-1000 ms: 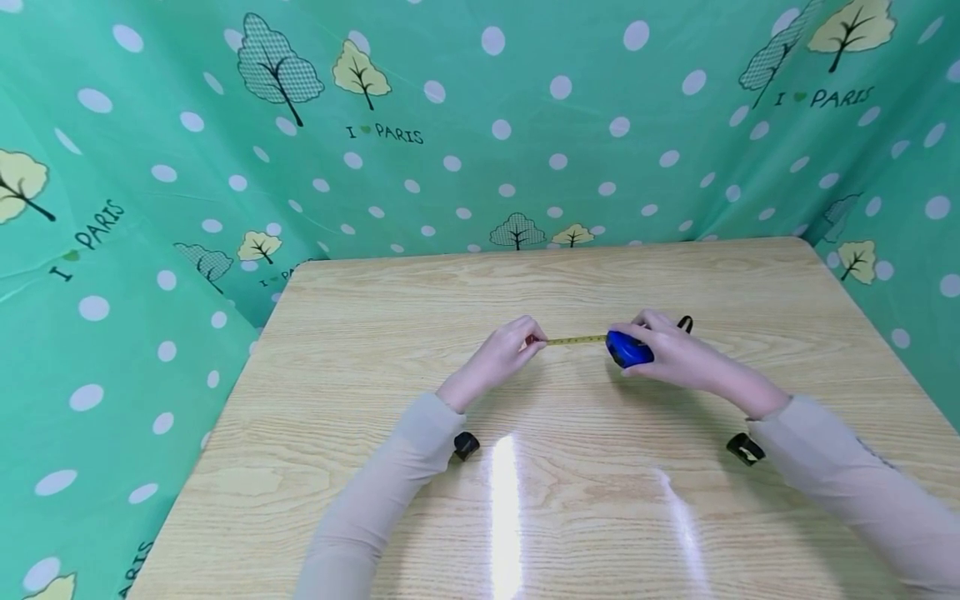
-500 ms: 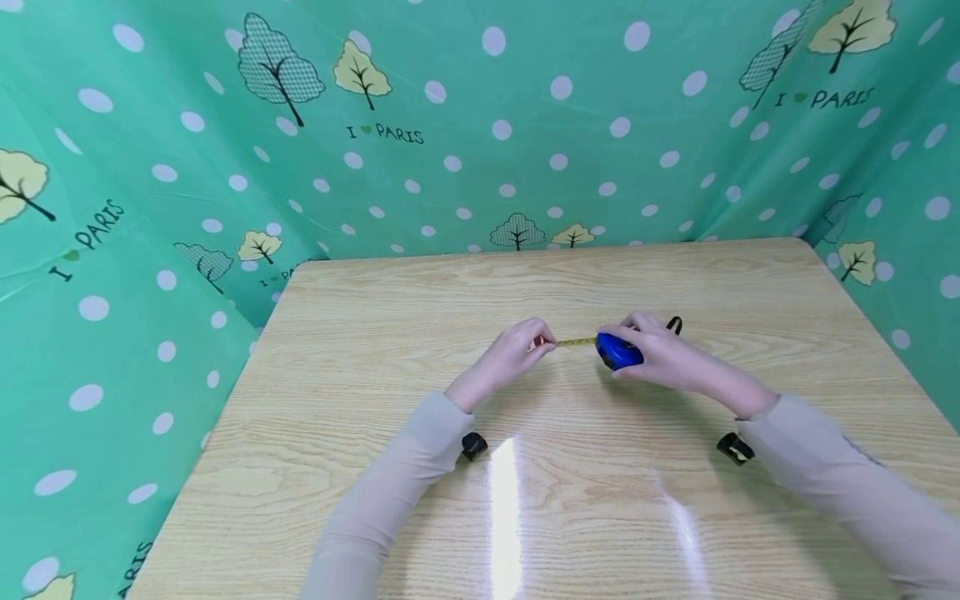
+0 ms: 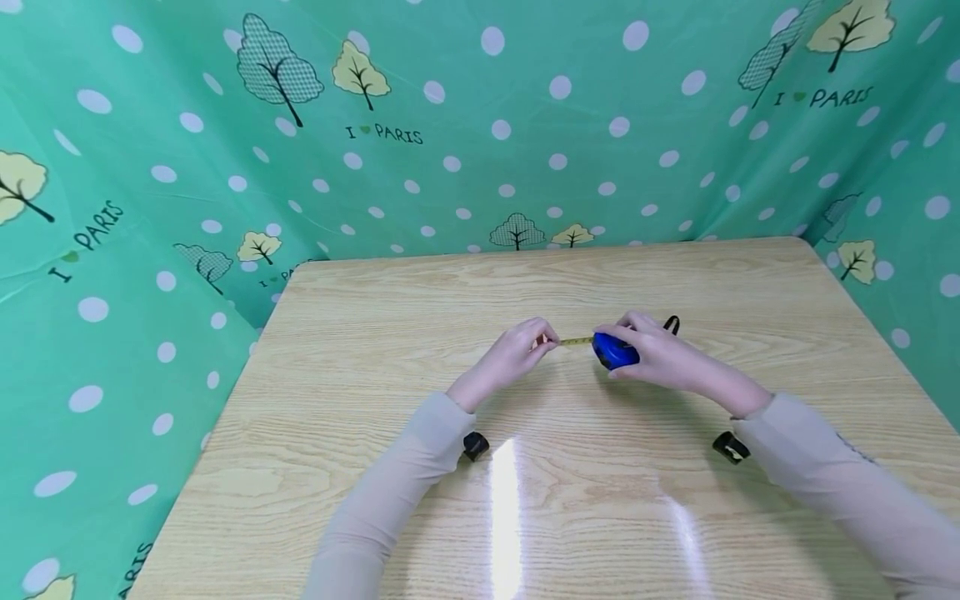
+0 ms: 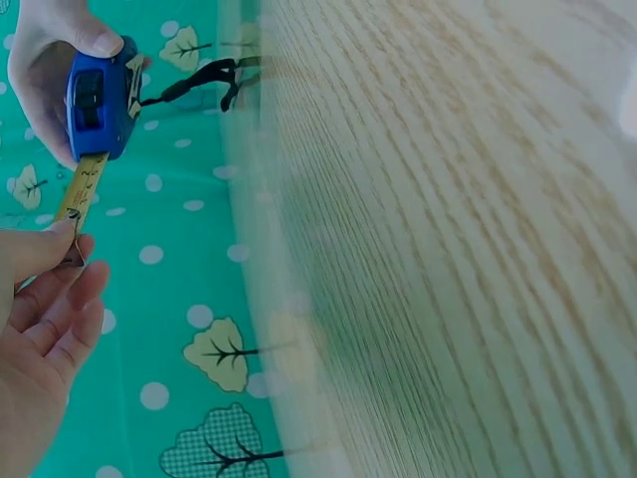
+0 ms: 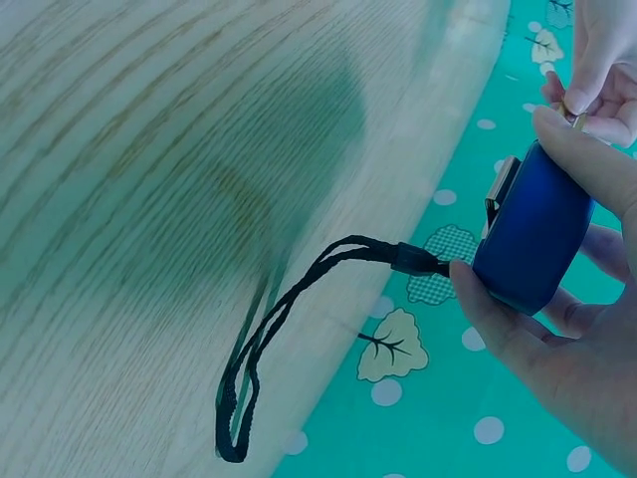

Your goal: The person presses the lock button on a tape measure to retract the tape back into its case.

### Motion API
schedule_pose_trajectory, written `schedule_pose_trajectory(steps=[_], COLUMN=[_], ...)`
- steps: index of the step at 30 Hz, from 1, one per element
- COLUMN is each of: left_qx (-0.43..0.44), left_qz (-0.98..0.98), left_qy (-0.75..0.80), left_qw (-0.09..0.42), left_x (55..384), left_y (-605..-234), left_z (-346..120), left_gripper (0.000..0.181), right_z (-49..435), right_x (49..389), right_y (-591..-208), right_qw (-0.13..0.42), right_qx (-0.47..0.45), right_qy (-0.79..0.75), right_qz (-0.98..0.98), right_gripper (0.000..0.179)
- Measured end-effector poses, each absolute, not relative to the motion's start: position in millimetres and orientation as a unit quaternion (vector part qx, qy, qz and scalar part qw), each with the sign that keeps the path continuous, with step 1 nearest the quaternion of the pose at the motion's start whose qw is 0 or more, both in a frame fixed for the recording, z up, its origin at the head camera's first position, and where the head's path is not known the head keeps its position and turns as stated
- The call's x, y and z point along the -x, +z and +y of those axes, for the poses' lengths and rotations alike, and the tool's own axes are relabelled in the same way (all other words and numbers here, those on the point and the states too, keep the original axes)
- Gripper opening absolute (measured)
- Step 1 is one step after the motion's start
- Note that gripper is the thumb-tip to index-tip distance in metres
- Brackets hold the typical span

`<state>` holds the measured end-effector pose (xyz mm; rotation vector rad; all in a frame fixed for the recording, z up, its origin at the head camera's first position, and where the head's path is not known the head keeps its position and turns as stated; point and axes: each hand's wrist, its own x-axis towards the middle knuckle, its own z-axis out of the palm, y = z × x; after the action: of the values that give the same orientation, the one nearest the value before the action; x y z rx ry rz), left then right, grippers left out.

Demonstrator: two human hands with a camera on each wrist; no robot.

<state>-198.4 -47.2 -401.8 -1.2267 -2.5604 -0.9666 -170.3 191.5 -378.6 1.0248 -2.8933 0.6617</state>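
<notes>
My right hand (image 3: 660, 354) grips a blue tape measure (image 3: 615, 352) by its case, above the table. A short stretch of yellow tape blade (image 3: 577, 341) runs out of it to the left. My left hand (image 3: 517, 354) pinches the end of that blade between thumb and fingers; the left wrist view shows the thumb (image 4: 45, 247) on top of it. From the case dangles a black wrist strap (image 5: 289, 304), its loop hanging down near the tabletop in the right wrist view.
Beneath both hands lies a wood-grain table (image 3: 360, 333) with bright light reflections on its near part. A green dotted curtain (image 3: 450, 125) printed with trees hangs behind and at the sides. Black wrist-worn devices sit below each forearm, one (image 3: 476, 446) left and one (image 3: 731, 447) right.
The right hand has brought the tape measure leftward while the left hand has shifted slightly right. The exposed stretch of blade between them has become shorter.
</notes>
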Motion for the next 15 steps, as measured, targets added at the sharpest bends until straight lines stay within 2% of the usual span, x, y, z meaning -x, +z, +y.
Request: schedule_pose_trajectory(steps=[15], left_qx=[0.407], left_qz=[-0.853], left_qy=[-0.322], left_qw=[0.051], left_x=[196.0], left_y=[-399.5], left_z=[-42.7], left_gripper=[0.006], right_z=[186.8], right_x=[169.3], right_y=[-378.6], right_qw=[-0.003], right_qx=[-0.327], right_qy=[0.215], right_qz=[-0.92], right_gripper=[0.061])
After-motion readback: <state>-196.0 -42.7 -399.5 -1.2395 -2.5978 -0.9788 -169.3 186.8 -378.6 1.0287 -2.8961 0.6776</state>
